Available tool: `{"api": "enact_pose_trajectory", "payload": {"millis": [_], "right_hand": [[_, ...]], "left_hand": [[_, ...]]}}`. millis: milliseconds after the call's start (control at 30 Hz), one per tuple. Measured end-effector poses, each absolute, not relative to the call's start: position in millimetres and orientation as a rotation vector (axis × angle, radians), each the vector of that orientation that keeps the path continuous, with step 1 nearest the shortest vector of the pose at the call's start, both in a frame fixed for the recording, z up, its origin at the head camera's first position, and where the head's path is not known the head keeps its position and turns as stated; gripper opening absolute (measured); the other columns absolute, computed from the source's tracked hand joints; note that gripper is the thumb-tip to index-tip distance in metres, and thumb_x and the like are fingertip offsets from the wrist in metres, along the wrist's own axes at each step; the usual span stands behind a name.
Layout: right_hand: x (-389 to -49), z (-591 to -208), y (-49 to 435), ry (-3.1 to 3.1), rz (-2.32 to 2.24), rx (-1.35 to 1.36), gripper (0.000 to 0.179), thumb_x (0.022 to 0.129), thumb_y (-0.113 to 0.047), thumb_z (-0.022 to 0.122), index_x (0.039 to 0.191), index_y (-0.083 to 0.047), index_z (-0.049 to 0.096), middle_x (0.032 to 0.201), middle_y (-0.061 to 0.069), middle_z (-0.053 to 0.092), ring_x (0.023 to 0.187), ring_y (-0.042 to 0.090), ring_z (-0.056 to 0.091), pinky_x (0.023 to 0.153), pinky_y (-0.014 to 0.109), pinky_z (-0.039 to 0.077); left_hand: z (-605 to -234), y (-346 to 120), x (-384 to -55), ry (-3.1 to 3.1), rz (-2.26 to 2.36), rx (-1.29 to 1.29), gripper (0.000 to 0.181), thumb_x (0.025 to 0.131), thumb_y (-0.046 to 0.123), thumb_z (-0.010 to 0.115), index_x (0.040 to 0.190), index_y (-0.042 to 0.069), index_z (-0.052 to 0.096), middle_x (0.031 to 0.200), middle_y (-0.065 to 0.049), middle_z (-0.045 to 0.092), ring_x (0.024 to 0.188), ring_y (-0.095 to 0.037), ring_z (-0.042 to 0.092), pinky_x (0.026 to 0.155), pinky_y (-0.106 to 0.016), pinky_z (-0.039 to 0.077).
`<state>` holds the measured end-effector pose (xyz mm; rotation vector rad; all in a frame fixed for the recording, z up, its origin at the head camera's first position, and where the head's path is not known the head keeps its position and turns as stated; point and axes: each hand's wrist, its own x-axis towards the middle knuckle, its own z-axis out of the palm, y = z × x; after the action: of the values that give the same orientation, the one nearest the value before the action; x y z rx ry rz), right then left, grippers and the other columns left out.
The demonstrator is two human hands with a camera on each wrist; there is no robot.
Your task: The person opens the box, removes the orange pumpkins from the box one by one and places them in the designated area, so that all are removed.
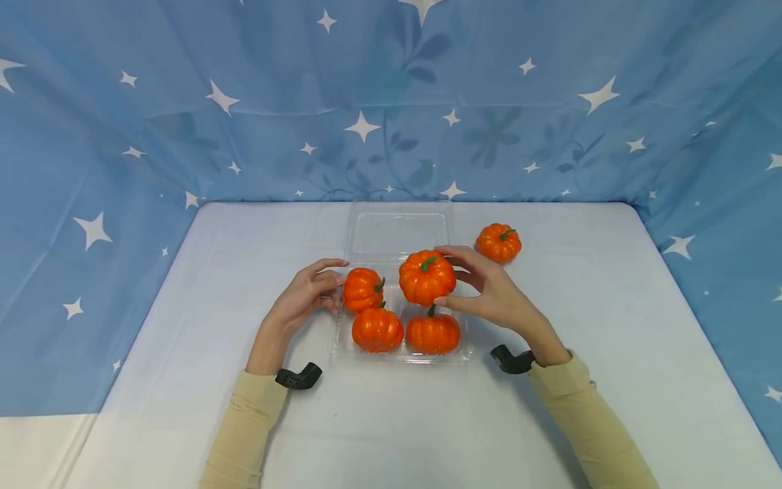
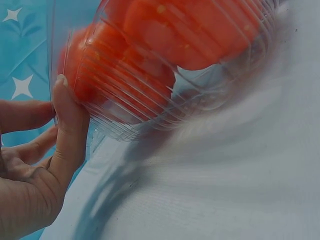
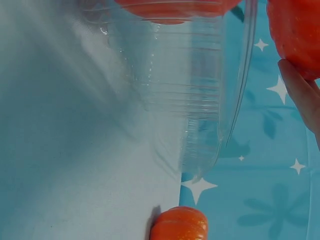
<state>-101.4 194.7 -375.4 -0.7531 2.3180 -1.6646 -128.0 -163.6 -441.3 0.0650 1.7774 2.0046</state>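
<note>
A clear plastic clamshell container (image 1: 403, 358) sits in mid-table, holding three small orange pumpkins: one at the back left (image 1: 362, 291), one front left (image 1: 377, 331) and one front right (image 1: 434, 333). Above its back right part, my right hand (image 1: 502, 296) holds another orange pumpkin (image 1: 426, 278) with a green stem, gripped from the right between thumb and fingers. That pumpkin (image 3: 299, 35) is clear of the container's rim in the right wrist view. At the left side, my left hand (image 2: 37, 165) pinches the container's rim between thumb and finger.
The container's clear lid (image 1: 400, 232) lies folded open toward the back edge of the white table (image 1: 183, 305). One more pumpkin (image 1: 497, 243) stands on the table at the back right. A blue star-patterned curtain (image 1: 391, 81) hangs behind and along the sides.
</note>
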Motion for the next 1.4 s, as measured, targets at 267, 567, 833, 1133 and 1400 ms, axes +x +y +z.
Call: {"api": "enact_pose_trajectory", "payload": {"millis": [267, 567, 833, 1133, 1400], "right_hand": [[-100.6, -375.9, 199.6, 2.312, -1.699, -0.754, 0.075, 0.084, 0.000, 0.083, 0.150, -0.004, 0.048, 0.150, 0.013, 0.049, 0.135, 0.029, 0.053, 0.107, 0.018, 0.048], [-101.1, -379.6, 198.2, 2.290, -1.716, -0.722, 0.075, 0.084, 0.000, 0.083, 0.150, -0.004, 0.047, 0.151, 0.013, 0.049, 0.136, 0.032, 0.053, 0.108, 0.019, 0.047], [-101.5, -376.9, 199.2, 2.318, -1.703, -0.699, 0.074, 0.084, -0.002, 0.083, 0.150, -0.005, 0.048, 0.150, 0.012, 0.050, 0.136, 0.032, 0.052, 0.107, 0.018, 0.048], [-102.2, -382.4, 195.5, 2.320, -1.708, -0.697, 0.073, 0.084, -0.003, 0.084, 0.148, -0.006, 0.049, 0.148, 0.012, 0.052, 0.134, 0.031, 0.054, 0.107, 0.021, 0.049], [-100.8, -380.6, 197.6, 2.386, -1.669, -0.701, 0.074, 0.083, -0.005, 0.085, 0.148, -0.008, 0.050, 0.147, 0.010, 0.052, 0.134, 0.030, 0.054, 0.107, 0.023, 0.049]], "left_hand": [[-442.1, -160.3, -129.1, 1.783, 1.991, 0.080, 0.046, 0.105, 0.009, 0.054, 0.149, 0.000, 0.044, 0.081, -0.003, 0.063, 0.060, -0.017, 0.060, 0.057, -0.027, 0.057], [-439.5, -162.9, -127.4, 1.786, 1.975, 0.070, 0.041, 0.106, 0.009, 0.052, 0.144, -0.003, 0.046, 0.076, -0.004, 0.062, 0.061, -0.016, 0.060, 0.057, -0.027, 0.056], [-440.5, -163.0, -126.7, 1.781, 1.984, 0.058, 0.036, 0.105, 0.007, 0.052, 0.139, -0.004, 0.047, 0.075, -0.005, 0.062, 0.059, -0.017, 0.059, 0.056, -0.028, 0.057], [-441.4, -164.8, -127.8, 1.778, 1.990, 0.061, 0.027, 0.104, 0.007, 0.053, 0.129, -0.003, 0.047, 0.075, -0.005, 0.062, 0.059, -0.017, 0.059, 0.056, -0.028, 0.057], [-441.2, -163.4, -127.4, 1.774, 2.002, 0.054, 0.022, 0.104, 0.007, 0.054, 0.123, -0.002, 0.047, 0.076, -0.005, 0.062, 0.059, -0.018, 0.059, 0.055, -0.028, 0.057]]}}
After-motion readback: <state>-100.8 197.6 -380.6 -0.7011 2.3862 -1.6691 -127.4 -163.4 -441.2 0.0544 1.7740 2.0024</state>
